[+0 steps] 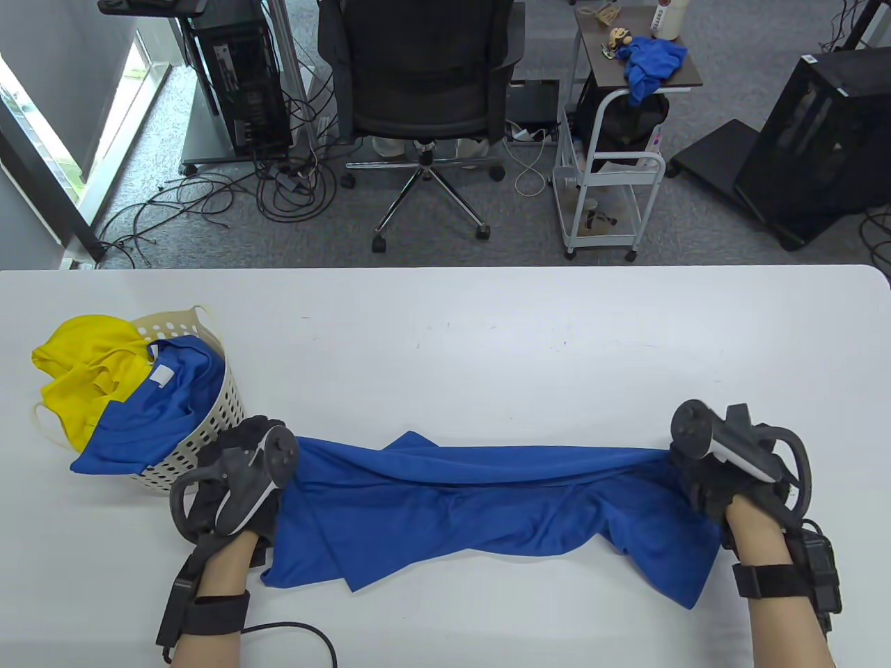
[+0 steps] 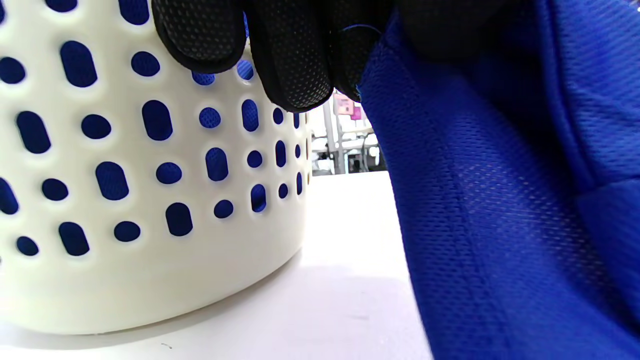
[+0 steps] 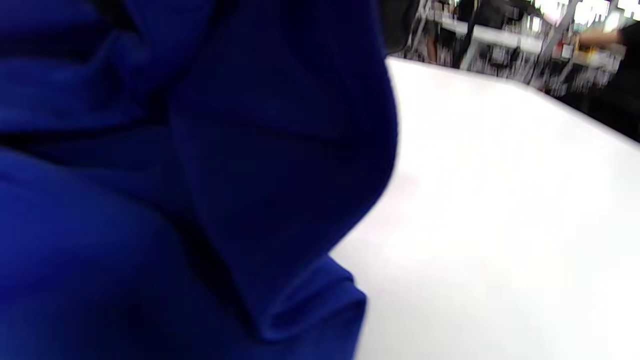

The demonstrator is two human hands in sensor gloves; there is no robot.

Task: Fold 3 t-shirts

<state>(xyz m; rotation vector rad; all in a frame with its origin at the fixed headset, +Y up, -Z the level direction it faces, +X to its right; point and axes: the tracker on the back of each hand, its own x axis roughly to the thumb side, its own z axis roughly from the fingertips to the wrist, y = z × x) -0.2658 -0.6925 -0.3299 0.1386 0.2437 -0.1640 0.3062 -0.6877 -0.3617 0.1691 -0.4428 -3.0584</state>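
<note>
A white counter (image 1: pixel 445 327) fills the lower half of the table view. Near its front edge, a blue t-shirt (image 1: pixel 480 508) is stretched sideways between two gloved hands, sagging in loose folds, with its lower corners resting on the counter.

The left hand (image 1: pixel 240 480) grips the shirt's left end. In the left wrist view, its black fingers (image 2: pixel 295 55) are curled down over a hemmed edge of the blue fabric. This hand sits just beside a cream perforated basket (image 1: pixel 209 424) at the counter's left. The basket holds a yellow t-shirt (image 1: pixel 83 383) and a second blue t-shirt (image 1: pixel 153 410), which spills over its rim.

The right hand (image 1: pixel 731 473) holds the shirt's right end near the counter's right edge, with fabric bunched at the glove. Its fingers are hidden under the tracker and cloth, and the blurred right wrist view shows only blue fabric, so their exact curl cannot be told.

Behind the stretched shirt, bare white surface runs across to the counter's far edge. Beyond that edge stand an office chair (image 1: pixel 418 76) and a small cart (image 1: pixel 605 174) on the grey floor.
</note>
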